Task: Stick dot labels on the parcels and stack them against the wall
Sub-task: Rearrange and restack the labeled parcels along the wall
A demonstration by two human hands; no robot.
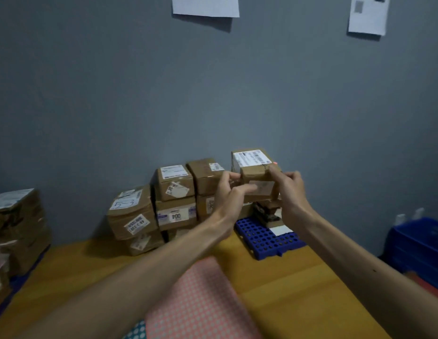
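Note:
A brown cardboard parcel (255,167) with a white shipping label on top is held between both hands at the right end of the stack. My left hand (229,192) grips its left side and my right hand (290,189) grips its right side. A small red dot shows at the parcel's top right corner. Several taped brown parcels (175,192) are stacked against the grey wall (213,94), to the left of the held one. A pink sheet of dot labels (200,304) lies on the wooden table (298,289) below my arms.
A blue perforated rack (264,238) lies under the held parcel with a dark item on it. Blue crates (418,243) stand at the right edge. Another pile of wrapped parcels (17,228) stands at the far left. Papers hang on the wall above.

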